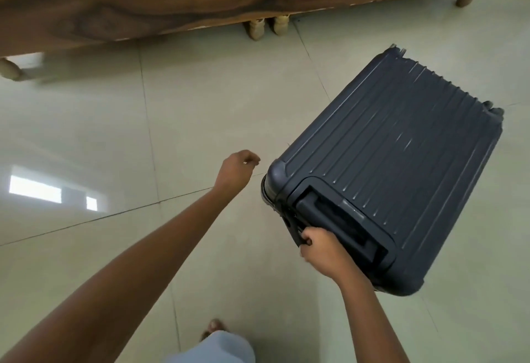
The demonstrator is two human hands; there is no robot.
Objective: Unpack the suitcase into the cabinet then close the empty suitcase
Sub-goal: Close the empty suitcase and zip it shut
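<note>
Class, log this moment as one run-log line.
suitcase: closed, ribbed shell up | right hand: grips handle | left hand: free, fingers loosely curled | surroundings: tiled floor, wooden furniture

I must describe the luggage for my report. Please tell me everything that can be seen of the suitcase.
The suitcase is a dark blue-grey hard shell with raised ribs, and it looks like plastic. It is closed, its broad side up, tilted over the tiled floor. Its wheels show at the far end; a recessed pull handle sits at the near end. The right hand grips its carry handle. The left hand is apart from it.
</note>
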